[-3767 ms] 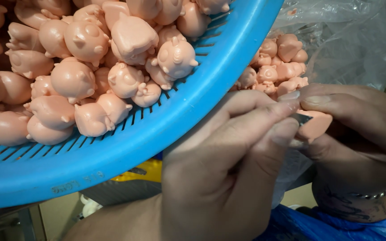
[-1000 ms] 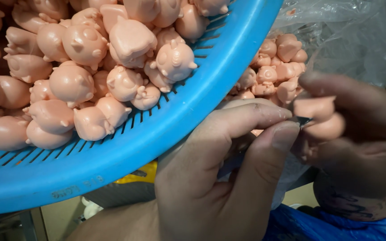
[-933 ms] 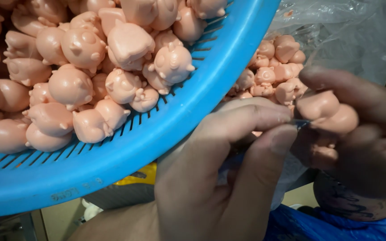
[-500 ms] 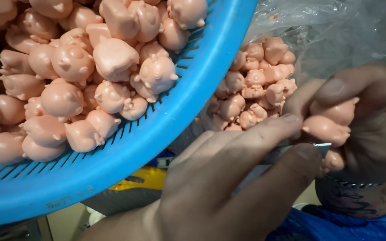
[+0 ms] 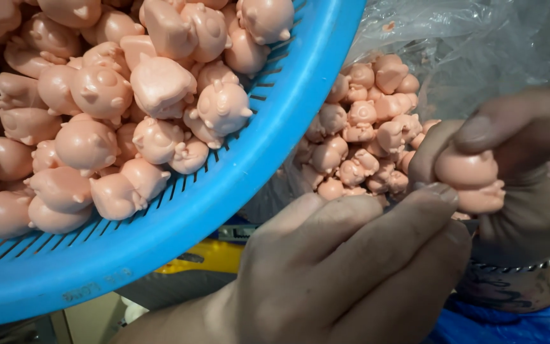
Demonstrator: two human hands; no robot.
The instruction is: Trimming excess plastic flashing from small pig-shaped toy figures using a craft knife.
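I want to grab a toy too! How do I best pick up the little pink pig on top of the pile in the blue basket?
Pinch that pink pig figure across its round body, coming from above. It lies uppermost in the blue basket, its sides bare, while its small ears and feet look too tiny for a firm hold.

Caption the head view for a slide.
Right hand grips a pink pig figure; left hand nearby, blue basket beside.
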